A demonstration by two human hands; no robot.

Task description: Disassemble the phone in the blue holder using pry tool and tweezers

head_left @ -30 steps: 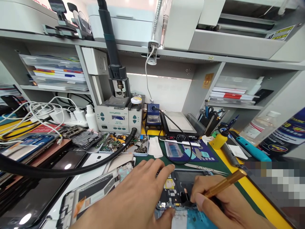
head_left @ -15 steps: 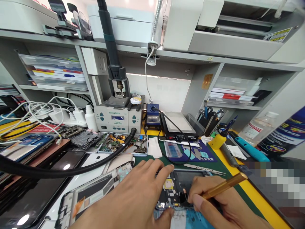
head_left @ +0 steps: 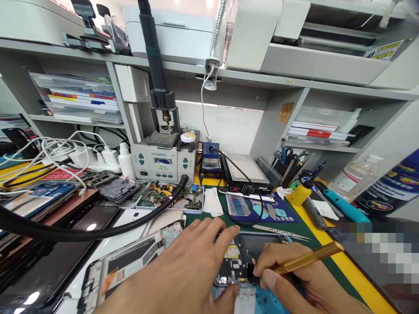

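Observation:
An opened phone [head_left: 248, 253] with its circuit board bare lies on the green mat at the bottom centre. My left hand [head_left: 186, 270] rests on its left side, fingers spread and pressing down on the frame. My right hand [head_left: 294, 283] is closed in a pinch on a gold-coloured tool [head_left: 307, 258], whose handle slants up to the right. The tool's tip is hidden behind my fingers, down on the board near the phone's middle.
A black hose [head_left: 98, 229] crosses the left of the bench from a rework station [head_left: 163, 161]. A parts tray [head_left: 170, 198], tweezers [head_left: 281, 233], a yellow bottle [head_left: 299, 194] and a hot plate [head_left: 248, 174] stand behind. Phone frames [head_left: 124, 261] lie at the left.
My right hand has crept slightly left over the board, and the tool handle has tipped a little flatter. My left hand stays put.

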